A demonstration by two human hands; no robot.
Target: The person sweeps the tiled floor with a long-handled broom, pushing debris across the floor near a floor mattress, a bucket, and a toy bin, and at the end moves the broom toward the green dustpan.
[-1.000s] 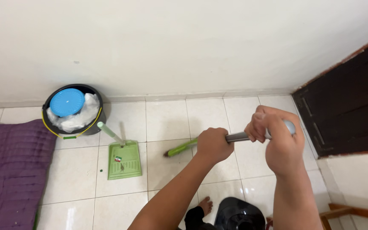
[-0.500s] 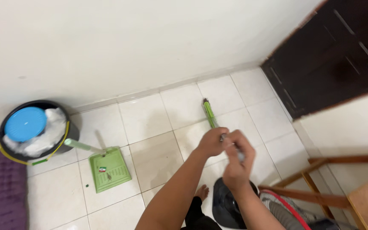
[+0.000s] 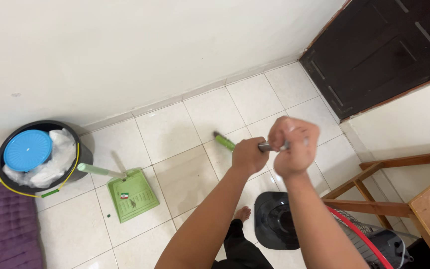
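Two hands of mine are wrapped around one broom point(image 3: 235, 145), both fists clamped tight on its grey metal handle. My left hand point(image 3: 249, 155) grips lower down, where the grey shaft meets the green part, and my right hand point(image 3: 293, 146) grips higher up, just beside the left, so the two fists sit close together with a short bit of shaft showing between them. The broom slants down and away to the left, its green end over the white floor tiles point(image 3: 167, 130) near the foot of the wall; I cannot tell whether the tip is touching the floor.

Well to the left of the broom, a green dustpan point(image 3: 132, 196) lies flat on the tiles with its pale green handle angled up toward the bucket. A few small scraps sit in the pan, and one tiny dark speck lies on the tile just beside its lower left corner. Beyond it, against the wall, stands a black bucket point(image 3: 84, 155) holding a round blue lid point(image 3: 27, 150) and crumpled white plastic. A purple mat point(image 3: 6, 230) fills the lower left corner.

Below my arms I see my bare foot point(image 3: 242, 214) and the black base of a fan point(image 3: 274, 221). A wooden frame point(image 3: 374, 192) stands at the right, and a dark door point(image 3: 379, 50) fills the upper right.
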